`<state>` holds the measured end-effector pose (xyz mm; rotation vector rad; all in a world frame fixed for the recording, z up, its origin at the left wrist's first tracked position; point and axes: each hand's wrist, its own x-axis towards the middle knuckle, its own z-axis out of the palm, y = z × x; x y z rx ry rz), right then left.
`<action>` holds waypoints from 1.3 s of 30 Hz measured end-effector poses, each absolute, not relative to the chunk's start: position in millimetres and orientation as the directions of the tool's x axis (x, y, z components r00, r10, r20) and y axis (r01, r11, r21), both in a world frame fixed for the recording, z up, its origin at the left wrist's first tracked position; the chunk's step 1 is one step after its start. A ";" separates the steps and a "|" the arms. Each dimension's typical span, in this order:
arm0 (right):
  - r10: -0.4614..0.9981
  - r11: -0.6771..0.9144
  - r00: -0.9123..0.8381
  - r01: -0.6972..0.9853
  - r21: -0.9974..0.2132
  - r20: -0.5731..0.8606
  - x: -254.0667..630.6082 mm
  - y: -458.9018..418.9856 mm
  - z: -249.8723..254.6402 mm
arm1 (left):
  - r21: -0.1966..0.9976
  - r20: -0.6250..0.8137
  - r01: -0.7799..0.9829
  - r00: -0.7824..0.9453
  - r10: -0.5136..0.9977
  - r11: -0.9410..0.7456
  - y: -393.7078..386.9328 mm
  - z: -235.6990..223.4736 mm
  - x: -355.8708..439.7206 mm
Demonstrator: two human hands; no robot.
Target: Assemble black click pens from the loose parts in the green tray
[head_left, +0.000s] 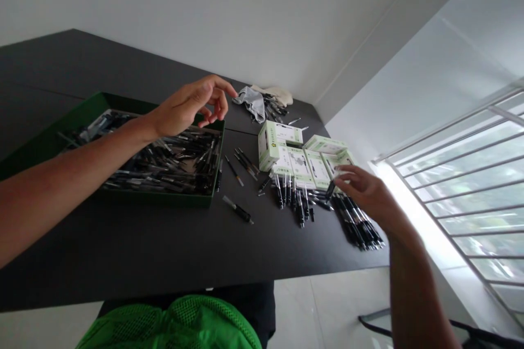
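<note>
My left hand [200, 102] hovers above the right end of a green tray [159, 199] full of loose pens and pen parts. Its fingers are loosely bent and apart, and nothing shows in them. Over on the right, my right hand [366, 191] pinches a pen [331, 190] with a black grip; the rest of it is partly hidden by the fingers. Just below that hand lies a row of black pens [359, 226] side by side. More pens [301, 202] lie left of it, in front of open white-and-green boxes [301, 166].
A single pen [239, 210] and several thin refills [245, 162] lie between tray and boxes. Grey and cream cloths [254, 102] sit at the back beside more pens. A wall closes off the table's [164, 251] far side; a barred window [462, 202] is at right.
</note>
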<state>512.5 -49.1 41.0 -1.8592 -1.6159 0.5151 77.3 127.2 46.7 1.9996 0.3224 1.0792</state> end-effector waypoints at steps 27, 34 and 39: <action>0.978 -0.207 0.194 0.921 -0.329 -0.072 512.2 -36.2 -15.0 | 0.789 0.555 -0.149 0.589 0.587 -0.596 128.4 44.3 73.6; 0.964 -0.256 0.226 0.929 -0.266 -0.137 500.5 -37.2 0.2 | 0.773 0.562 -0.119 0.584 0.586 -0.623 125.1 47.5 73.6; 0.955 -0.046 0.144 0.935 -0.351 0.259 448.6 -50.7 15.4 | 0.781 0.558 -0.125 0.579 0.595 -0.611 124.1 48.1 74.5</action>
